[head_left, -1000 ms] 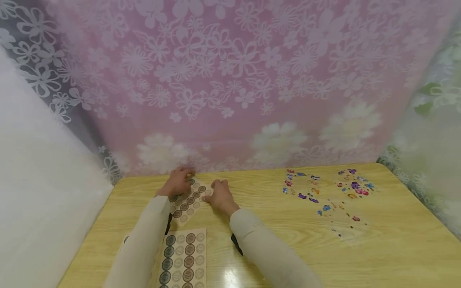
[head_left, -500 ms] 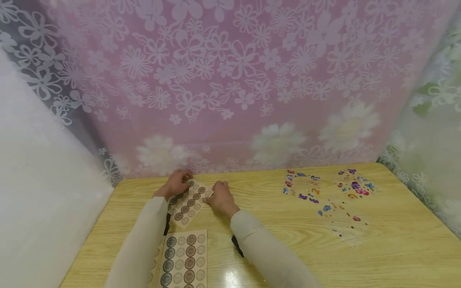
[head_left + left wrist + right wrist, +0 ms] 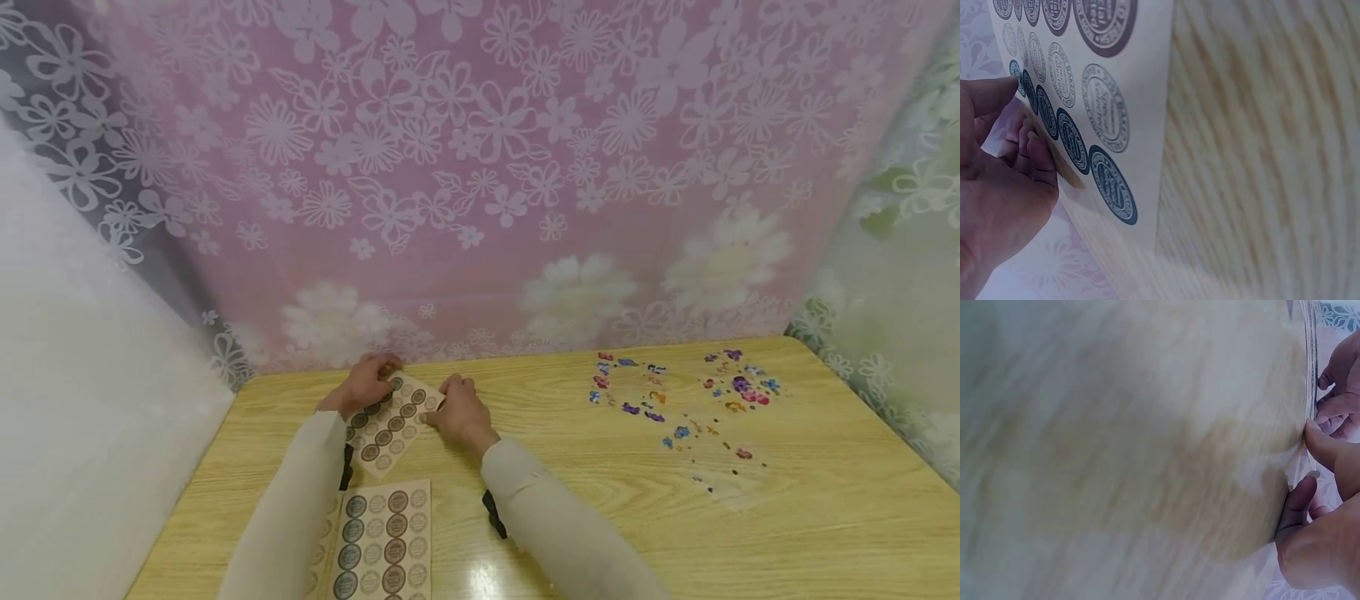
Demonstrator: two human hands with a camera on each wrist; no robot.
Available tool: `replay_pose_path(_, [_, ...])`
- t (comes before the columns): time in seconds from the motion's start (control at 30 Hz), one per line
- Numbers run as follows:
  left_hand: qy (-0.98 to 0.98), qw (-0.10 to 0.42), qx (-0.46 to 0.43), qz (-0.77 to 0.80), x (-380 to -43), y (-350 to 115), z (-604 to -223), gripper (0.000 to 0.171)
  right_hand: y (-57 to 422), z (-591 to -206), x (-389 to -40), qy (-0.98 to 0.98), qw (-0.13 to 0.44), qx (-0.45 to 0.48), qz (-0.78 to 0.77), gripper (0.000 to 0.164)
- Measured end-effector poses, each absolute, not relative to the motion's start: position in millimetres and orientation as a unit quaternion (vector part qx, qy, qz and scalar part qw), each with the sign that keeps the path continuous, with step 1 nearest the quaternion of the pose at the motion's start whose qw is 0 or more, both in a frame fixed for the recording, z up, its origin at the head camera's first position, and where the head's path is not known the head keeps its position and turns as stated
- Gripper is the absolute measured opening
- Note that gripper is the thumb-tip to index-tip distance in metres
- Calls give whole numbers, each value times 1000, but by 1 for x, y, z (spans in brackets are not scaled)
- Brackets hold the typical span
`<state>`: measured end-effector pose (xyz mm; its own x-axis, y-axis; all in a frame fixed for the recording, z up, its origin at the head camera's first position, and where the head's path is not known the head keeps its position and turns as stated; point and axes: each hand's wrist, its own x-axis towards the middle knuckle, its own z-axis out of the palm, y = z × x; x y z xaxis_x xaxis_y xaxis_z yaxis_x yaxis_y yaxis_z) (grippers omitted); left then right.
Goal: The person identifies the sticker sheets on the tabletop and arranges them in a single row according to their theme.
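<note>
A sheet of round stickers (image 3: 396, 427) is held at a slant near the back left of the table. My left hand (image 3: 366, 384) pinches its far left edge; in the left wrist view the thumb (image 3: 991, 95) lies on the printed face, the other fingers curl beneath. At the right corner, my right hand (image 3: 461, 417) pinches the sheet between thumb and fingers. The right wrist view catches the sheet almost edge-on, with the right thumb (image 3: 1322, 445) against it. Dark and pale printed circles run in rows across the sheet.
More sticker sheets (image 3: 384, 542) lie at the table's front left, partly under the left sleeve (image 3: 288, 508). Small colourful flower-shaped pieces (image 3: 741, 385) are spread over the right side of the wooden table (image 3: 570, 517). A pink floral curtain (image 3: 480, 275) hangs along the back edge.
Over the last second my left hand has shifted slightly left, uncovering more circles, and the sheet has tilted a little. My right hand has kept its grip at the corner.
</note>
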<state>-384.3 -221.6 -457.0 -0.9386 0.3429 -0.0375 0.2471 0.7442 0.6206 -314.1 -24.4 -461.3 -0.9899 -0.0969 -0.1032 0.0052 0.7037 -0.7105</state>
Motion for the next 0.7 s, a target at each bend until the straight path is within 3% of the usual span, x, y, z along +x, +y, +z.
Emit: replay_pose_path(0.7, [891, 62, 157, 422, -384, -224, -462, 27, -20, -465, -315, 923, 45, -76, -374, 40])
